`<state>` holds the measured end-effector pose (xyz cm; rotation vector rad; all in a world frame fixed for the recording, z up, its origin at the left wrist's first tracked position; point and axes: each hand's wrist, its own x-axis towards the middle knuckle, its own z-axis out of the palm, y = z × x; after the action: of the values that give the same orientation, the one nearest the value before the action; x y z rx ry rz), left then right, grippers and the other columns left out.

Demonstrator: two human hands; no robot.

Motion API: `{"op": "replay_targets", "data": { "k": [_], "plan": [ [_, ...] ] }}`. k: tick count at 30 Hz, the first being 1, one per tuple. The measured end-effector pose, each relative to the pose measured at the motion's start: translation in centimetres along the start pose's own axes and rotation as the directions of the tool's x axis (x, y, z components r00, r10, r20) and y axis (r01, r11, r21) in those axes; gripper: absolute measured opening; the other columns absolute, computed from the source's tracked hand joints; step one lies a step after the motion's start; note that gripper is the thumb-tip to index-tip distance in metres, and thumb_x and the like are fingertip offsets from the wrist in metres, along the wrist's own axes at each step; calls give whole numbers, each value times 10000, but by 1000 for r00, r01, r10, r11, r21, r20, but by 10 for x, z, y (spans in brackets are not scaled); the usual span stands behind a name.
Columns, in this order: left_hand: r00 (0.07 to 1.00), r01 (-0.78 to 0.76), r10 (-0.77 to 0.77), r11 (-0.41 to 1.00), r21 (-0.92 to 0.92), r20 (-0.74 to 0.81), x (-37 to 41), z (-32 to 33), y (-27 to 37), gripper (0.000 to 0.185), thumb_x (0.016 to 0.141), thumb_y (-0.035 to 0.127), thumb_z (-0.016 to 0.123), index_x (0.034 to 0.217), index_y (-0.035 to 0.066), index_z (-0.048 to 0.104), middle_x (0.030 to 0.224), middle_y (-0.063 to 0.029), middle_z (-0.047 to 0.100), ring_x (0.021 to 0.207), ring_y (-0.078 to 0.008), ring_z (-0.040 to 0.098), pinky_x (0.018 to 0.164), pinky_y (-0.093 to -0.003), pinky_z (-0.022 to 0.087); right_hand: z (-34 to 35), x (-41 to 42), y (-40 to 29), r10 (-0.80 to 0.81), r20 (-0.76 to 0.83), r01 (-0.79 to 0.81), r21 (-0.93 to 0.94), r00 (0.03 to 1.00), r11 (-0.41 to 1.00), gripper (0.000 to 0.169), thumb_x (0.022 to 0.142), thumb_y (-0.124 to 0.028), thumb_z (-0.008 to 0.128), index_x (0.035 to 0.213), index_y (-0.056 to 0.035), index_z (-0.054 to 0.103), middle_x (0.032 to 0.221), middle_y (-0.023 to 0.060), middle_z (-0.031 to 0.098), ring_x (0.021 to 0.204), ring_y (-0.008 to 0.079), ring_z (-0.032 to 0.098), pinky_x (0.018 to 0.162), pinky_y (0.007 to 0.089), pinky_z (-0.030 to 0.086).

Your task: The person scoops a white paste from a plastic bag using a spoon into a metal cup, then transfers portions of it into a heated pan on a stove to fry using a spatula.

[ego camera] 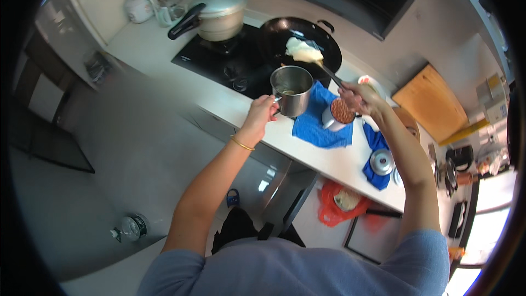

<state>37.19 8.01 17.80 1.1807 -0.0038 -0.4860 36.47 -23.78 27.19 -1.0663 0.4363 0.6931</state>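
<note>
My left hand point(264, 114) grips the handle of a stainless steel cup point(299, 100), held up at the counter's front edge; a little pale matter lies in its bottom. In my right hand point(361, 99) is the dark handle of a spatula point(332, 75). A soft white and pale-yellow mass, perhaps egg, sits on the spatula's head point(306, 51) above the black wok point(271, 37). Below my right hand stands a white mug point(333, 121) with a reddish-brown granular or patterned top. It rests on a blue cloth point(312, 131).
A pressure cooker point(224, 18) stands on the black cooktop point(242, 63), its handle jutting left. At the right are a wooden cutting board point(433, 105) and a metal lid point(381, 162) on blue cloth. Under the counter, an open drawer point(306, 222) holds a red plastic bag point(328, 203).
</note>
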Motion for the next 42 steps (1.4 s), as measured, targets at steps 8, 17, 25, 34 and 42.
{"op": "replay_targets", "data": {
  "k": [8,17,25,34,42],
  "plan": [
    [983,168,-157,979,-115,96,-28,-76,-10,236,954,204,470,739,108,497,608,46,408,572,-59,392,668,-274,435,31,44,15,-5,-212,5,2,977,1000,270,1004,-233,398,851,-25,480,604,-42,415,423,10,332,369,171,294],
    [963,236,-198,948,-214,184,-15,-142,-37,290,913,253,485,655,132,431,552,35,377,543,-83,369,713,-310,421,64,62,25,-300,-450,-112,-688,841,717,353,976,-272,442,739,-12,469,604,59,503,436,130,482,365,248,396],
    [957,244,-195,942,-231,213,-18,-180,-24,304,921,264,448,650,132,414,542,27,360,542,-99,358,727,-314,413,70,71,37,-814,-326,-467,-881,481,77,341,905,-287,520,1107,-14,551,946,232,651,828,375,651,756,442,516],
    [968,247,-226,936,-252,108,-15,-187,-1,254,962,274,461,752,133,483,583,46,382,530,-70,341,715,-311,401,33,77,65,-853,-268,-384,-919,449,87,386,828,-101,567,1201,-50,481,1125,214,549,1002,399,576,841,469,475],
    [964,266,-249,925,-270,98,-10,-191,13,274,994,282,419,783,120,488,622,30,403,526,-86,334,730,-323,408,82,54,123,-940,38,-57,-996,340,-61,317,777,17,572,1079,-67,529,978,173,546,860,348,593,723,429,501]
  ]
}}
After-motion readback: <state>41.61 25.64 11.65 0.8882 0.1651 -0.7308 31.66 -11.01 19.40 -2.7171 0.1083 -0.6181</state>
